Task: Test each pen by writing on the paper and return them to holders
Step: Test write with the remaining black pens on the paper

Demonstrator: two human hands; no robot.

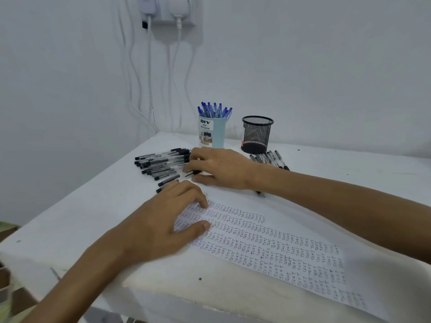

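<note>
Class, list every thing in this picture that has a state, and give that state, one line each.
Blue holder: upright, full of blue pens.
Mesh holder: upright, looks empty.
Black pen pile: lying loose on the table.
Paper: flat, covered with written TEST.
Left hand: fingers press on the paper.
Right hand: appears to pinch a black pen.

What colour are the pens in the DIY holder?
Blue pens, best in head view.

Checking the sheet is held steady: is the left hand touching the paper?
Touching. In the head view the left hand rests its fingertips and thumb on the paper, over the written rows.
</note>
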